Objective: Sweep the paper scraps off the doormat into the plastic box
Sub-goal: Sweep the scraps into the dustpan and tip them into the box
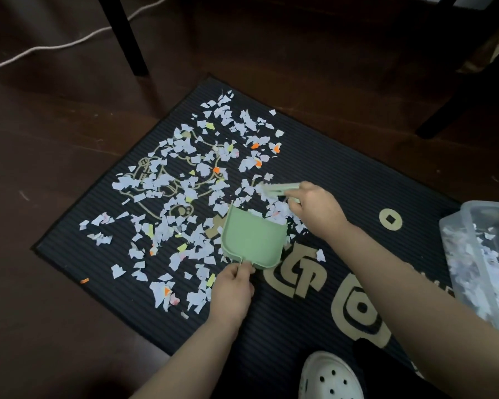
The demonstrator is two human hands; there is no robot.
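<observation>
A dark ribbed doormat (343,174) with gold print lies on the floor, and several white, orange and yellow paper scraps (185,174) cover its left and middle. A green dustpan (251,240) rests on the mat among them, empty. My left hand (232,289) grips its handle from below. My right hand (314,208) holds a small green brush (277,190), blurred, at the far right corner of the pan's mouth, where scraps pile up. A clear plastic box (458,226) at the right edge holds several scraps.
Dark wooden floor surrounds the mat. A black furniture leg (124,36) and a white cord (55,47) are at the upper left, another dark leg (455,102) at the upper right. My white clog (329,375) stands on the mat's near edge. One orange scrap (84,280) lies off the mat.
</observation>
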